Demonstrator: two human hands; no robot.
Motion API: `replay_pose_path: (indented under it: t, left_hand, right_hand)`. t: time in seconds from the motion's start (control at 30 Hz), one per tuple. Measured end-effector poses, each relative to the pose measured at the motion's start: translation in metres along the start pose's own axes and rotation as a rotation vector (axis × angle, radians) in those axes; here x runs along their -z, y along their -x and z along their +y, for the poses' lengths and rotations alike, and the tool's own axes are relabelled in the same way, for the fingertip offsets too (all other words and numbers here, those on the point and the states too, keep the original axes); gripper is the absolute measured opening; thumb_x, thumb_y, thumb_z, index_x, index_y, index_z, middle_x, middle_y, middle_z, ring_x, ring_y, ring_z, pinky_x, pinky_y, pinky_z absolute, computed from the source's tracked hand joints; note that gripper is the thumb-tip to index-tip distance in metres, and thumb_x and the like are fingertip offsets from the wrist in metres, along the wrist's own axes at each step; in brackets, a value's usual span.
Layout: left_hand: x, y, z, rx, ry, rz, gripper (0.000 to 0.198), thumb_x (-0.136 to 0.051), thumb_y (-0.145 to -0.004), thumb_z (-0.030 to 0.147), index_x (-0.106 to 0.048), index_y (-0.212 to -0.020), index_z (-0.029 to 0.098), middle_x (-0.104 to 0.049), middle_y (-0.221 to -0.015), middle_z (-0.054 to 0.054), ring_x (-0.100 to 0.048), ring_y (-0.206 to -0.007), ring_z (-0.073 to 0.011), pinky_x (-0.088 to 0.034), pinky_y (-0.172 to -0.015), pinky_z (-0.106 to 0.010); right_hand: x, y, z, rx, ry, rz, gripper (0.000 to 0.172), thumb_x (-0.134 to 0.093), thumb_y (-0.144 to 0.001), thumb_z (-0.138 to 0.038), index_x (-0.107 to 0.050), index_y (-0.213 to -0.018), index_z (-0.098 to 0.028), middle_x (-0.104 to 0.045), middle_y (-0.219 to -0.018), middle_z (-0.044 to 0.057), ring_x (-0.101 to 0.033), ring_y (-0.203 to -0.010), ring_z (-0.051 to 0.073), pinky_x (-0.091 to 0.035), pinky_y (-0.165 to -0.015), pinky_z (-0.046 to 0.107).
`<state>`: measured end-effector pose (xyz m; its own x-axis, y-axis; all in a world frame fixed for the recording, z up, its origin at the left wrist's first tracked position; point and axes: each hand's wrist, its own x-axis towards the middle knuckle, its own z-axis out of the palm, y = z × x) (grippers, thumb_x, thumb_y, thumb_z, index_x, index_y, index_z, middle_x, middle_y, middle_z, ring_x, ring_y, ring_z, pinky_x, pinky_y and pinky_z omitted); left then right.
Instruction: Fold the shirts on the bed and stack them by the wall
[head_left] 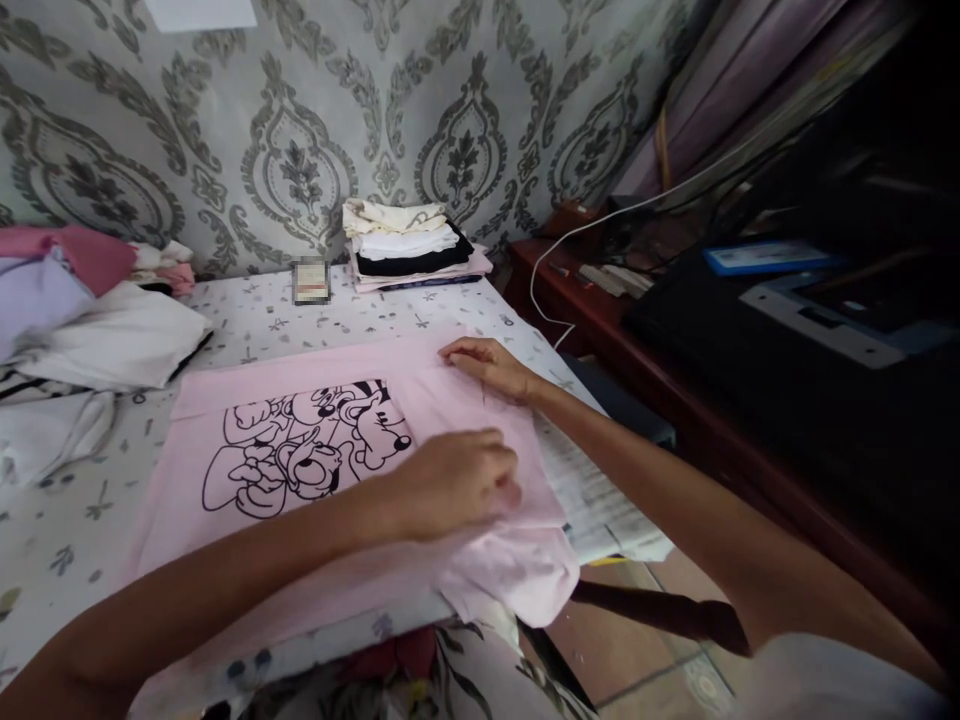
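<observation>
A pink T-shirt (225, 545) with a black-line cartoon print lies spread before me, its far and right edges folded inward. A bunched part of it droops over the table's near right edge. My left hand (461, 485) reaches across the shirt to the folded right portion, fingers curled against the fabric and fingertips partly hidden. Farther back, my right hand (491, 368) pinches the cloth near the shirt's far right corner.
Folded clothes (412, 250) are stacked at the back of the patterned table (262, 325). Loose clothes (112, 335) are heaped at left. A small box (311, 282) stands near the wall. On the right is a dark red wooden desk (630, 305) with a white cable (534, 275).
</observation>
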<state>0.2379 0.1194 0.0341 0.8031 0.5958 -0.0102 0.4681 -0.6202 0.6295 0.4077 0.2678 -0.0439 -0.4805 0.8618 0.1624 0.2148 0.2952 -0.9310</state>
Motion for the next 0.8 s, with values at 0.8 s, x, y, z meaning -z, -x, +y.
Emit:
replay_pose_path:
  t: [0.8]
  left_hand:
    - [0.035,0.005,-0.097,0.731,0.433,0.498,0.012,-0.063,-0.080,0.019,-0.054,-0.072,0.019,-0.062,-0.075,-0.003,-0.062,-0.076,-0.0198,-0.048,-0.073,-0.034]
  right_hand:
    - [-0.035,0.169,-0.084,0.070,0.358,-0.163,0.018,-0.050,-0.100,-0.027,-0.066,-0.097,-0.021,-0.070,-0.108,0.010,-0.067,-0.099,0.020,-0.056,-0.086,0.036]
